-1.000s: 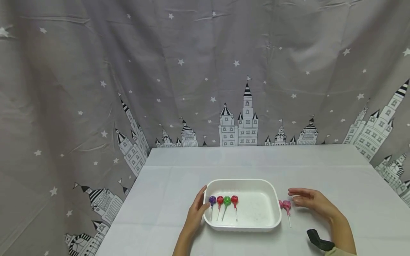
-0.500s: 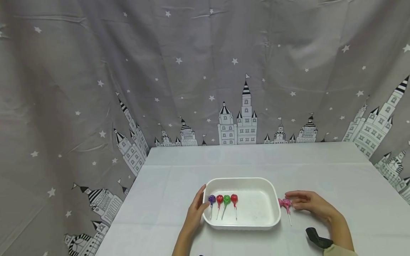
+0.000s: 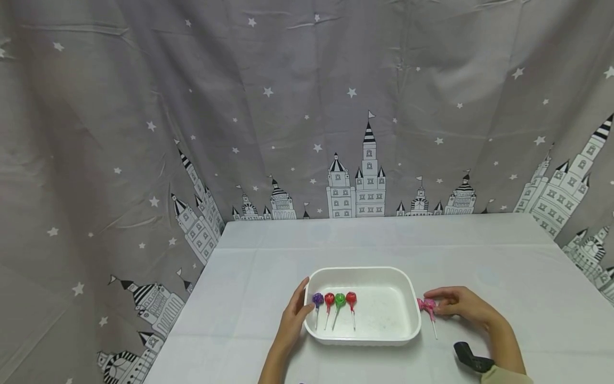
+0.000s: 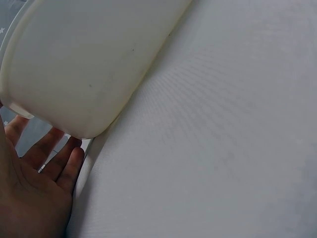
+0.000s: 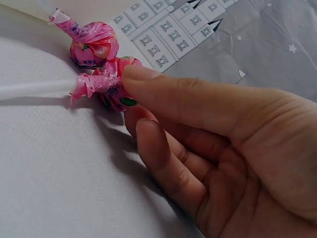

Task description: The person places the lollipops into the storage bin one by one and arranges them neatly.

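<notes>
At my 5 o'clock a black strap (image 3: 472, 357) lies on the worktop (image 3: 479, 256). My right hand (image 3: 458, 304) pinches a pink lollipop (image 3: 428, 305); another touches it. At 9 o'clock, the white tray (image 3: 384, 341) blocks it. My left hand (image 3: 292, 314) rests open-fingered against the tray's far side.

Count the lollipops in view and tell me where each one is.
6. Four lie in the white plastic tray: purple lollipop, red lollipop, green lollipop, second red lollipop. Two pink-wrapped lollipops lie on the table at the right hand.
</notes>
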`<act>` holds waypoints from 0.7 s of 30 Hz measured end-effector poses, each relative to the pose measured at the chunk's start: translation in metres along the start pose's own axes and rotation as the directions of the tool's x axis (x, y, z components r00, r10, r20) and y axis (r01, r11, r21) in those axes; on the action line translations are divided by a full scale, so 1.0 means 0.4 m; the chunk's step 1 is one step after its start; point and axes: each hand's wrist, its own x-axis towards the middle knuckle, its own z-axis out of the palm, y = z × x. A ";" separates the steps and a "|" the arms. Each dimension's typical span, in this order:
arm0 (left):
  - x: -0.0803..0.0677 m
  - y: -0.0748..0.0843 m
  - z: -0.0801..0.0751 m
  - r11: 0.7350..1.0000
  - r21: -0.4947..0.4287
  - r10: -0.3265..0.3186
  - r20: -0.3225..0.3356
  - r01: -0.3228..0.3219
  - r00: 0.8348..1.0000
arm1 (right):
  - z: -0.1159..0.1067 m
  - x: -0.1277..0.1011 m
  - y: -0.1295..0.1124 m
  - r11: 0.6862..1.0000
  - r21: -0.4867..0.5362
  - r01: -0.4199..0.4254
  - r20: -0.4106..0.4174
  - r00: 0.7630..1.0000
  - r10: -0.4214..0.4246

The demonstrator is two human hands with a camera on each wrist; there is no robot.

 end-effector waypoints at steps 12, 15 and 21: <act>-0.005 -0.002 0.000 1.000 -0.009 -0.011 -0.004 0.011 1.000 | 0.001 -0.003 0.002 1.000 -0.005 -0.019 -0.003 1.000 0.019; -0.006 -0.001 0.000 1.000 -0.013 -0.016 -0.006 0.016 1.000 | -0.003 -0.006 0.004 1.000 -0.009 -0.010 0.005 1.000 0.010; -0.005 0.000 -0.002 1.000 -0.021 -0.015 0.000 0.015 1.000 | -0.016 -0.021 -0.005 0.999 -0.051 0.006 -0.021 1.000 -0.008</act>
